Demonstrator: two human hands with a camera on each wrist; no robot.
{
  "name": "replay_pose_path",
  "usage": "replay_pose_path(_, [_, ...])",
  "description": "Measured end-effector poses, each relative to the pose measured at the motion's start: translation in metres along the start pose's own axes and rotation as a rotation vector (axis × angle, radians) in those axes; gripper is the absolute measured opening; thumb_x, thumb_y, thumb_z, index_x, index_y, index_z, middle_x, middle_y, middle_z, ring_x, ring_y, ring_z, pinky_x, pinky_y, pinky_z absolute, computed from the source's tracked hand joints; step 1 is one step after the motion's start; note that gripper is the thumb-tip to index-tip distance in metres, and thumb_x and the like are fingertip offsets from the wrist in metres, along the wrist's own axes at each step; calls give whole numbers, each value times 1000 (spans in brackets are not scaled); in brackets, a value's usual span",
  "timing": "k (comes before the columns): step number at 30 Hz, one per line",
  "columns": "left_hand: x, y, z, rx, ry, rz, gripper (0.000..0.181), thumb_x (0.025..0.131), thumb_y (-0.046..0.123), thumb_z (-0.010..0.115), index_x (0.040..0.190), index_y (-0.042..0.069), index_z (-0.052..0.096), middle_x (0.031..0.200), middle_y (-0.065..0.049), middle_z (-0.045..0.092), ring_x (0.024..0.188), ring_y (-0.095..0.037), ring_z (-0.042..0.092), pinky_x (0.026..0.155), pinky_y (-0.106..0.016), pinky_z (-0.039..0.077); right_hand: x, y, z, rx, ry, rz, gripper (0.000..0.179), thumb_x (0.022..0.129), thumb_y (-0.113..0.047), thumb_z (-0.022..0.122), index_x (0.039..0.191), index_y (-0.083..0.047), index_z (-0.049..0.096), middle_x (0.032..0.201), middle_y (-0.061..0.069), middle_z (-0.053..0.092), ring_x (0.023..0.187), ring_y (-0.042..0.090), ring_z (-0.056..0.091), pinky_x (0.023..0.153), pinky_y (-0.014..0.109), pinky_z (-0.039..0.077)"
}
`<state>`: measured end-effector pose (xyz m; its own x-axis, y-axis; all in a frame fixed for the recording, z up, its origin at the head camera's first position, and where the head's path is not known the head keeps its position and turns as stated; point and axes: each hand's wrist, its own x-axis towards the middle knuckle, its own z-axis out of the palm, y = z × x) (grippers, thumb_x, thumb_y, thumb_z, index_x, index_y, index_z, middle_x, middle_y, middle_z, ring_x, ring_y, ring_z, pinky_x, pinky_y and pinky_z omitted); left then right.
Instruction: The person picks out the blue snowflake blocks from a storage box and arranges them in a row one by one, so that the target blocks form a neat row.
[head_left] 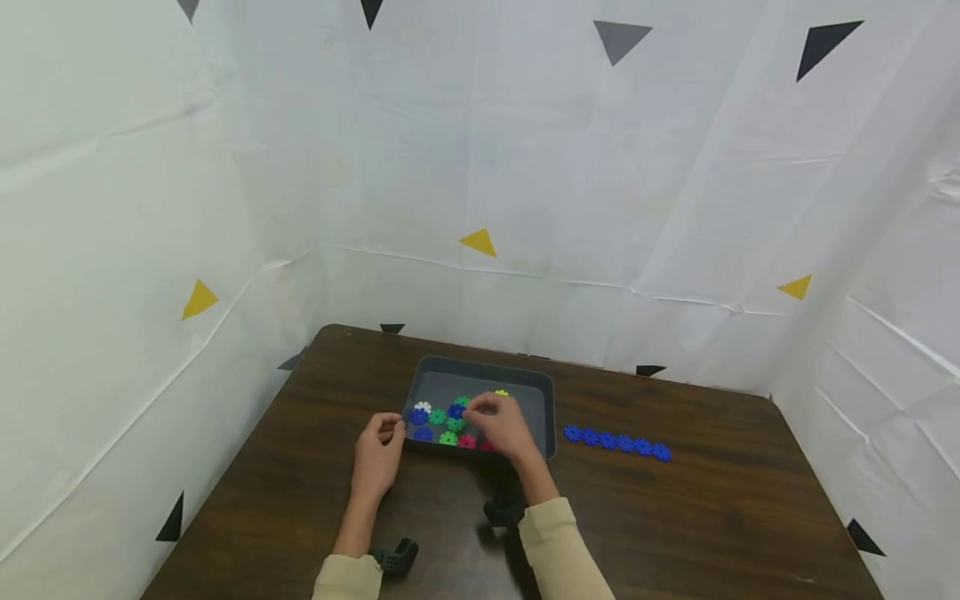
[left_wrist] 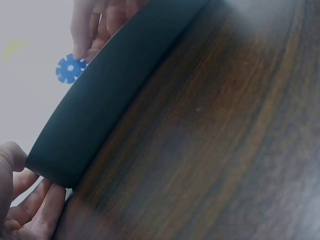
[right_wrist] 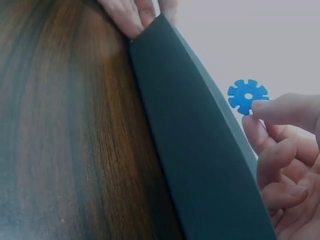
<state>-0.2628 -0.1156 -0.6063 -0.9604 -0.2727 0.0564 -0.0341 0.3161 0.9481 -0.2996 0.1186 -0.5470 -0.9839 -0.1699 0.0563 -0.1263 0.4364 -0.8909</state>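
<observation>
A dark grey tray (head_left: 450, 384) stands on the table with several loose notched plastic discs in it. At its near left corner my left hand (head_left: 377, 460) grips the rim, thumb on top and fingers against the outside in the left wrist view. Over the tray, my right hand (head_left: 504, 428) pinches a blue notched disc (right_wrist: 237, 95) between thumb and index finger, its other fingers curled. That disc is held up above the tray wall (right_wrist: 190, 135). Blue, green, white, red and yellow discs lie below and around the right hand, which hides part of the tray.
To the tray's right, a row of several blue discs (head_left: 625, 442) lies joined on the dark wooden table (head_left: 712, 517). White sheeting (head_left: 420, 167) with coloured triangles surrounds the table at the back and sides. Black wrist devices (head_left: 397, 557) sit at both cuffs.
</observation>
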Motion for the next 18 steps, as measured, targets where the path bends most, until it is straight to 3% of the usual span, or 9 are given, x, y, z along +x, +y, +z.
replay_pose_path(10, [1,1,0,-7,-3,-14,28,109,25,63,130,6,68,127,-19,72,119,-36,69,103,-57,55,-12,1,-14,50,67,-2,12,102,-22,75,105,-11,79,112,6,75,101,19,66,88,35,54])
replay_pose_path(18, [1,3,-1,-12,-18,-4,28,110,24,62,130,5,68,126,-20,72,120,-36,69,103,-57,55,-17,7,-27,56,128,-17,11,102,-17,74,106,-9,80,112,9,77,106,22,68,97,42,58])
